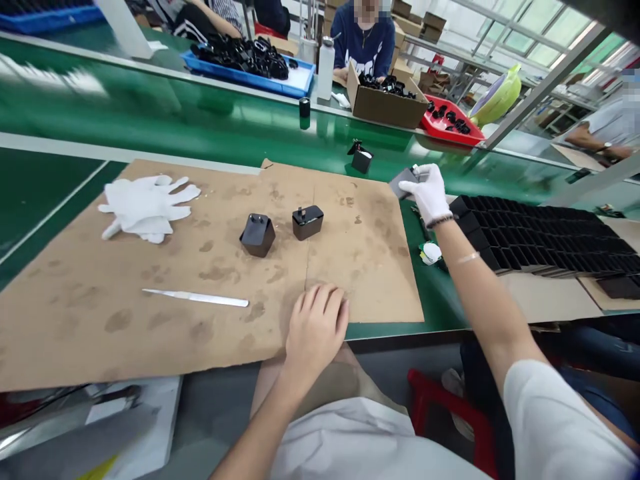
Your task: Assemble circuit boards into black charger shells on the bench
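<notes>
My right hand (429, 190), in a white glove, grips a dark grey charger (403, 181) at the cardboard's right edge. My bare left hand (319, 320) rests on the front edge of the cardboard sheet (360, 280), fingers laid over it and holding nothing. Two black plug chargers stand near the middle of the sheet: one charger (257, 235) with prongs facing up, the other charger (307, 223) to its right. A slim white pointed tool (195, 297) lies to the left of my left hand. Farther back on the left is an empty white glove (150, 205).
Rows of black housings (545, 233) fill the right side. A small round white part (431, 253) lies below my right wrist. Across the green belt (210, 127), which carries another black charger (361, 159), are a blue tray (295, 83), a carton (385, 107) and a seated person.
</notes>
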`<action>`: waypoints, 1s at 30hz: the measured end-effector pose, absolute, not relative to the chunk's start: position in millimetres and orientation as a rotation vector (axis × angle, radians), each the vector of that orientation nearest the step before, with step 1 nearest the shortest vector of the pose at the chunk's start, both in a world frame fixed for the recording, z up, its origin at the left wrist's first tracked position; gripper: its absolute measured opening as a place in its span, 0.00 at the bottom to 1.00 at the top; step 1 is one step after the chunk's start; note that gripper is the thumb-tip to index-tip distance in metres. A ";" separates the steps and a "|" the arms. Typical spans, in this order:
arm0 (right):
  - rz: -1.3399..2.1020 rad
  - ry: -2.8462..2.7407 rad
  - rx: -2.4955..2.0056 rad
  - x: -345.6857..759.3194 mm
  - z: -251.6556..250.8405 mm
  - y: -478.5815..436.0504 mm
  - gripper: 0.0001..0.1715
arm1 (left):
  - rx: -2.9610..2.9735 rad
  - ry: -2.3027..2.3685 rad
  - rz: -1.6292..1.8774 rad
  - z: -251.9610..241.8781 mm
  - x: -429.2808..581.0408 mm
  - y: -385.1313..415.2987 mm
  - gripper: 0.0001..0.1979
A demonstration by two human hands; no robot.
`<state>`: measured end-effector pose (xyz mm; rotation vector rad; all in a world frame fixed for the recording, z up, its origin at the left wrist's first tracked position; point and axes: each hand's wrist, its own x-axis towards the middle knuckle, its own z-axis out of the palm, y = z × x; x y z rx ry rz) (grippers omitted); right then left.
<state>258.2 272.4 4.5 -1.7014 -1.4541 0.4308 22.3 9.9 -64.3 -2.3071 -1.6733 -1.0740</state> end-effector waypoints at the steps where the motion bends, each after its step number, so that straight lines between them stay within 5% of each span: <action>1: 0.379 -1.444 -1.770 262.2 4.5 299.9 0.21 | -2.300 -1.658 -1.082 -64.4 22.5 10.0 0.04; 5: 0.216 -1.412 -1.927 268.4 -7.0 361.0 0.17 | -2.242 -1.585 -1.168 -66.7 23.1 10.2 0.04; 15: 0.300 -1.702 -2.040 273.6 -12.9 361.2 0.29 | -2.218 -1.536 -1.199 -67.9 22.5 9.8 0.05; 17: 0.259 -1.735 -2.016 275.2 3.3 347.3 0.31 | -2.230 -1.549 -1.173 -66.9 21.9 9.2 0.05; 22: 0.074 -1.794 -1.878 283.5 40.1 282.6 0.09 | -2.251 -1.558 -1.146 -65.2 19.9 7.7 0.06; 27: 0.059 -1.873 -1.807 303.4 51.2 204.7 0.22 | -2.242 -1.508 -1.129 -64.6 19.9 7.6 0.06; 30: 0.134 -1.888 -1.788 326.2 45.2 172.0 0.21 | -2.233 -1.493 -1.114 -64.5 19.9 7.2 0.06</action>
